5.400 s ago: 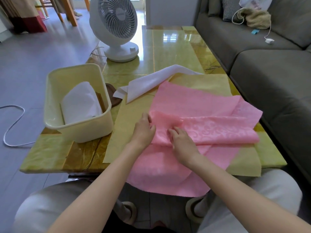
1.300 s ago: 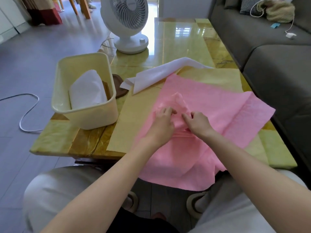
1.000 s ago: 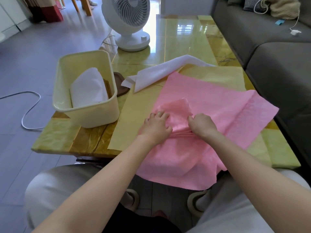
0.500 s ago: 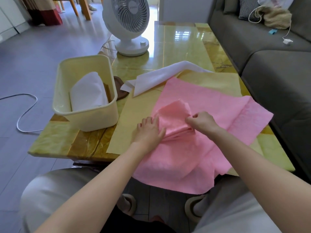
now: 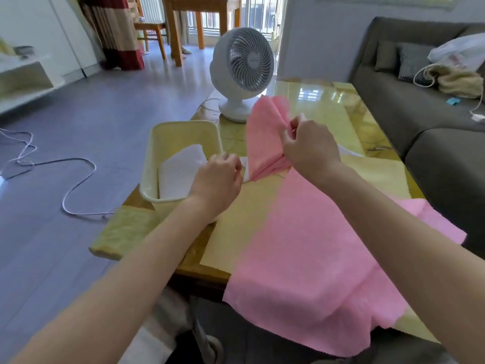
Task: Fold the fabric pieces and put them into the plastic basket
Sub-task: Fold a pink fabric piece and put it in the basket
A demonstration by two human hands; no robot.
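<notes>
The folded pink fabric [image 5: 265, 137], a soft, matte, faintly embossed wedge of layers, stood lifted above the glossy table [image 5: 118, 232]; the right hand [image 5: 311, 151] pinched its edge at three o'clock, thumb and fingers curled on the cloth; the left hand [image 5: 217, 179] hovered at the wedge's seven o'clock, fingers curled, though whether it gripped anything could not be told. The smooth cream plastic basket [image 5: 157, 143], holding folded white fabric [image 5: 178, 169], sat at nine o'clock; a larger pink sheet [image 5: 301, 245] lay flat beneath.
</notes>
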